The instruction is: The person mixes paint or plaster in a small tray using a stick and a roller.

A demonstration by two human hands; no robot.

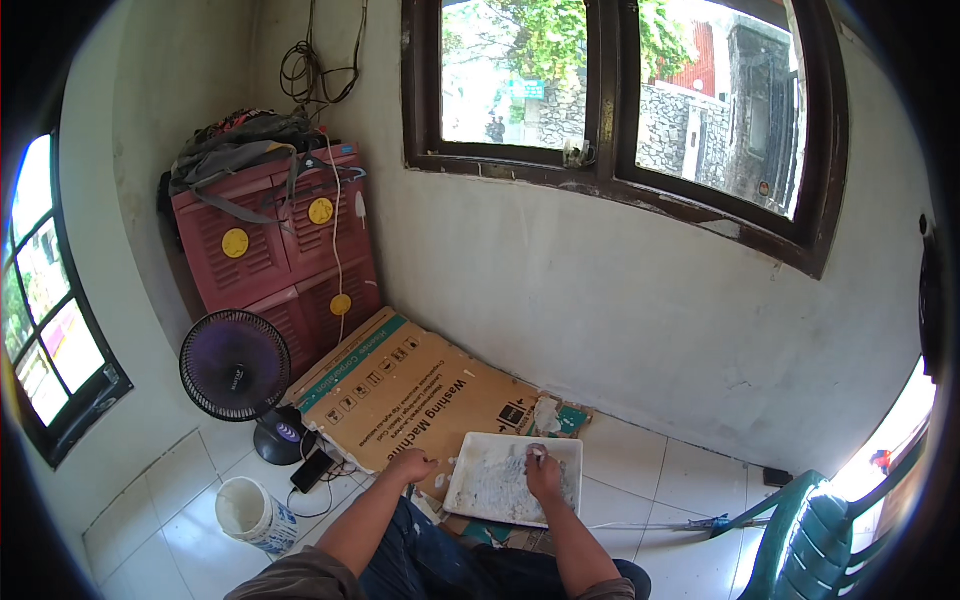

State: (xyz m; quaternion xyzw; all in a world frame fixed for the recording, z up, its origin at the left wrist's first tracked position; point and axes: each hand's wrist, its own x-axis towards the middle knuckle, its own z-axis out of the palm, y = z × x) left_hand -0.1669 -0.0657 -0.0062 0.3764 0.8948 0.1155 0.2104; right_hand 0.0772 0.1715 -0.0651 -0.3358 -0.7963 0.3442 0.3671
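Observation:
A shallow white rectangular tray (577, 475) lies in front of me, its inside smeared with a grey-white wet-looking substance. Over its right part, my right hand (543, 478) is closed, with something small and whitish showing at the fingers, too small to name. My left hand (410, 466) is curled into a fist just left of the tray, above a flattened cardboard sheet (400, 410). Whether that fist holds anything is hidden.
A black fan (236, 366), a phone (312, 470) with cables and a white bucket (243, 508) stand or lie at left. Behind them is a red slatted cabinet (240, 270) with cloth on top. A green plastic chair (810, 540) stands at right, a windowed wall beyond.

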